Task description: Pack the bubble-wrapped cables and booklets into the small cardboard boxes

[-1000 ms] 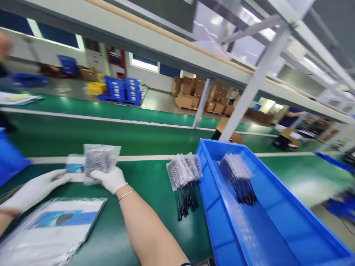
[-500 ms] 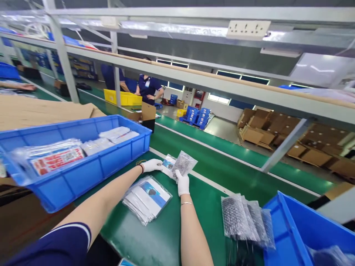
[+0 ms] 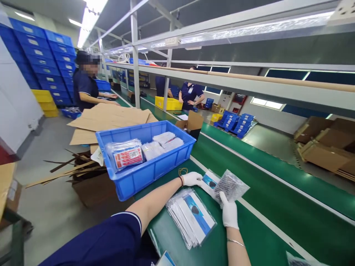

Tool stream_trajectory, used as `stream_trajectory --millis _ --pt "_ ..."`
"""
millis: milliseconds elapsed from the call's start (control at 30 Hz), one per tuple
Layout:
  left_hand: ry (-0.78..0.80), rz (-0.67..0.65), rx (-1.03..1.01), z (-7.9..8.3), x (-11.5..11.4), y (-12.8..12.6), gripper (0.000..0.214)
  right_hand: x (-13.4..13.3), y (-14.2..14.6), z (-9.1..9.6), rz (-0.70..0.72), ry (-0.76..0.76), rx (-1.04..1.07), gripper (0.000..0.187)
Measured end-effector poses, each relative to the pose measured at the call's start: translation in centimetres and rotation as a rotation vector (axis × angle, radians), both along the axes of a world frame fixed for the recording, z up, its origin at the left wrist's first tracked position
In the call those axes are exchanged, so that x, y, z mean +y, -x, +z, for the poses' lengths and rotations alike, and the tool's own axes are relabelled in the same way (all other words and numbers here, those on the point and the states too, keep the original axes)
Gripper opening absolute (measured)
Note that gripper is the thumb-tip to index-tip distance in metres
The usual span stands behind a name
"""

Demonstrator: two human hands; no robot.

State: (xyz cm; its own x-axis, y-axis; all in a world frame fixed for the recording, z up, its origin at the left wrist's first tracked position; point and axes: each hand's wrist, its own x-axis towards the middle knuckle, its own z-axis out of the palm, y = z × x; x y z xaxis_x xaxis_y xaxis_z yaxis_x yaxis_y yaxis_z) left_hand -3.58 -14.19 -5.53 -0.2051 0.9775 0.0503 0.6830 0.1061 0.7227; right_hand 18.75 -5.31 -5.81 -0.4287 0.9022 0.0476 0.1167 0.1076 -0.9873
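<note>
My left hand [image 3: 192, 179], in a white glove, is closed on the left edge of a clear packet holding a printed blue-and-white card [image 3: 208, 181]. A bubble-wrap bag [image 3: 231, 186] with something dark inside overlaps the packet's right side. My right hand [image 3: 230, 215], also gloved, grips this bag at its near edge, thumb on top. Both items are over the white line of the green belt. Closer to me, a fanned stack of similar card packets [image 3: 194, 216] lies on the green work surface. Yellow rubber bands [image 3: 183, 171] lie behind my left wrist.
A blue bin [image 3: 158, 179] with several bundles of plastic packets stands left of my hands. Flat cardboard [image 3: 113, 118] lies behind it. An open carton [image 3: 194, 123] sits past the bin's far corner. Part of another bubble-wrap bag [image 3: 301, 260] shows at bottom right. A co-worker [image 3: 85, 83] is at far left.
The view has swung left, bringing in a co-worker and stacked blue crates; the right-hand blue bin has left the picture. Both hands keep their hold on the card packet and bubble-wrap bag.
</note>
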Motion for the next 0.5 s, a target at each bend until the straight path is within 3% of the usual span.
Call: stream_trajectory --millis 333,500 --pt "-0.020 -0.065 -0.092 -1.2 -0.7 0.5 0.028 -0.1 0.0 0.3 -0.135 0.132 -0.216 0.094" --pt "-0.047 -0.033 -0.088 -1.5 -0.8 0.3 0.029 0.6 -0.2 -0.4 -0.235 0.214 -0.343 0.092"
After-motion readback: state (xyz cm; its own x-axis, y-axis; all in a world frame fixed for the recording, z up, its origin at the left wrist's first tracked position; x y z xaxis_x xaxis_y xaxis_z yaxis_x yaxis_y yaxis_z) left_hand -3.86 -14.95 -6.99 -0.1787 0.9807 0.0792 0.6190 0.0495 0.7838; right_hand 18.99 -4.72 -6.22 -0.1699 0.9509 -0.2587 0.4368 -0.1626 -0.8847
